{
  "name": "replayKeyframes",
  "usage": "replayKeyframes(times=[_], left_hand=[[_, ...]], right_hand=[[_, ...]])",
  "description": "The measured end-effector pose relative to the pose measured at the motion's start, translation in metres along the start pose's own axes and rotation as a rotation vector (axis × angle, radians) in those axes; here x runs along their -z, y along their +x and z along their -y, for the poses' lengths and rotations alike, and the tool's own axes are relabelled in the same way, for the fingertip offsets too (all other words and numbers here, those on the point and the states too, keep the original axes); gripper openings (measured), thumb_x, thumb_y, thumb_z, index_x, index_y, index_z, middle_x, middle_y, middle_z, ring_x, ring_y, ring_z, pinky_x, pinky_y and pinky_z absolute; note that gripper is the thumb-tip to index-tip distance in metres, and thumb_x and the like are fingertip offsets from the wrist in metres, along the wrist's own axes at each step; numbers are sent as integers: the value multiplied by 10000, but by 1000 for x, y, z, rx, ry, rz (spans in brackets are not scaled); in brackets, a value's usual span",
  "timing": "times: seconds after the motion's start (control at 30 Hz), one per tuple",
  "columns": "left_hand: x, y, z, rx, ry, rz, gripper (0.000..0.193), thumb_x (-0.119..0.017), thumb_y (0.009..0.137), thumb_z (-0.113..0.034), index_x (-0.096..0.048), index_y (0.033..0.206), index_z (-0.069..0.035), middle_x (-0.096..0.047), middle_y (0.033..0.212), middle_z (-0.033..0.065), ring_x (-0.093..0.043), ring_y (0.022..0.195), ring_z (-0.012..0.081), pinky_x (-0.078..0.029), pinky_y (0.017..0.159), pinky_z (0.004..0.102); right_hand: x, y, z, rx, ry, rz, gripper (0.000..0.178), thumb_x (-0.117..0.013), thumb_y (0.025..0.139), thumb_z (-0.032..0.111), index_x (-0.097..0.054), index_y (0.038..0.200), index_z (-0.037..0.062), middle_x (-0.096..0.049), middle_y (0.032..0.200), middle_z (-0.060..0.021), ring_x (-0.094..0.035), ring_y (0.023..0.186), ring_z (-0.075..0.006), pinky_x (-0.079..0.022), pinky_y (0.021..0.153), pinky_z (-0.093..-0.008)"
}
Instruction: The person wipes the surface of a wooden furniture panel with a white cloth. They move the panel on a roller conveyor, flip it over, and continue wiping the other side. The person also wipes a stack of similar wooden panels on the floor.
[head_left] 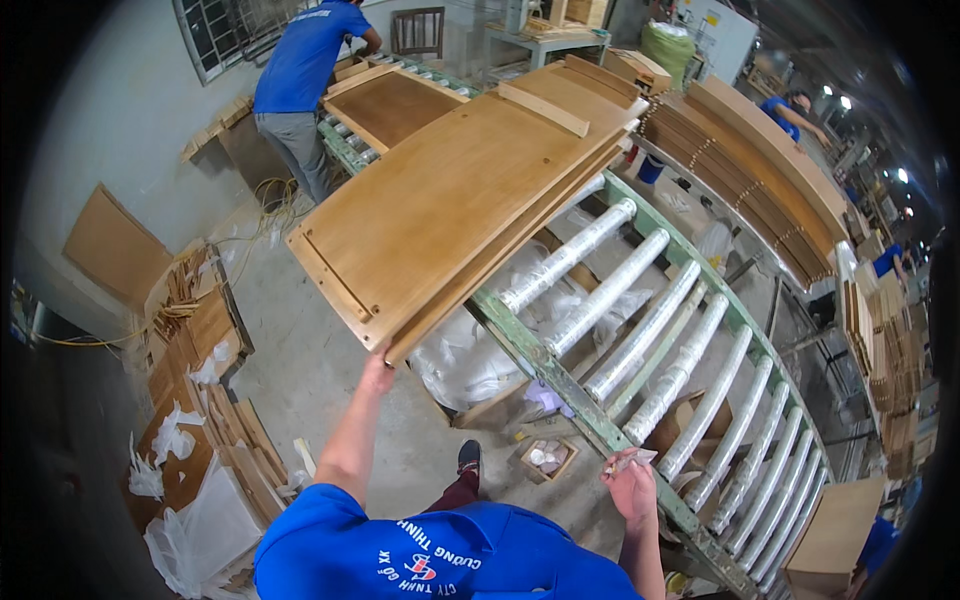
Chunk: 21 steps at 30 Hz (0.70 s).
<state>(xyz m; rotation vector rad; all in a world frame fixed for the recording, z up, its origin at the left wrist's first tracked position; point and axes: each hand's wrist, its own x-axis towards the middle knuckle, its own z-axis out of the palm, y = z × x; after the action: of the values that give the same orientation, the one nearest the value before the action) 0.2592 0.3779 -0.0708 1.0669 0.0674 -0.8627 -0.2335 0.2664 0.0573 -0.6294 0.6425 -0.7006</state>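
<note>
A large brown wooden panel [440, 210] lies on a stack of similar panels, set across the roller conveyor. My left hand [378, 372] grips its near corner, fingers closed round the edge. A loose light wooden strip [543, 108] rests on top toward the far end, and a dark narrow slot and small round holes mark the near end. To the right, beside the conveyor's green side rail [590, 425], my right hand [634, 490] is raised with a small folded pale scrap [632, 459] pinched in its fingers; whether it is paper, cloth or sandpaper I cannot tell.
Film-wrapped rollers [640, 355] run toward the lower right. A small box [549, 458] sits on the floor by my foot. Wood offcuts and plastic [205, 500] lie left. A person in a blue shirt [305, 60] works at another panel; stacked boards [750, 180] stand right.
</note>
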Motion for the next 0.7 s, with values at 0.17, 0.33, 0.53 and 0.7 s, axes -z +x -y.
replayKeyframes(times=[0.17,0.33,0.53,0.7], left_hand=[[-57,-79,104,138,-190,10,462,-703,769,-177,-495,1168,-74,-544,1094,36,-507,1009,181,-416,865,336],[-99,-164,191,133,-240,-46,428,-691,768,-118,-492,1145,-92,-537,1062,11,-484,995,161,-414,823,310],[-63,-246,221,577,532,813,362,-582,833,-105,-472,1175,-59,-604,906,1,-595,833,145,-471,655,266],[34,-200,104,407,634,-263,293,-410,848,-100,-476,1134,-94,-567,1017,88,-591,832,254,-506,701,416]], right_hand=[[31,-47,3,96,36,17,216,-592,834,218,-520,1001,102,-551,947,-87,-533,861,-210,-443,727,-367],[75,-108,4,140,163,-1,224,-569,844,179,-525,1039,77,-558,955,-111,-543,870,-225,-453,733,-369],[132,-143,-12,234,99,-299,254,-535,875,180,-498,1101,68,-559,980,-89,-549,881,-197,-458,731,-337],[138,-131,-30,315,87,-472,269,-501,897,199,-475,1129,66,-573,969,-85,-566,848,-191,-460,717,-323]])
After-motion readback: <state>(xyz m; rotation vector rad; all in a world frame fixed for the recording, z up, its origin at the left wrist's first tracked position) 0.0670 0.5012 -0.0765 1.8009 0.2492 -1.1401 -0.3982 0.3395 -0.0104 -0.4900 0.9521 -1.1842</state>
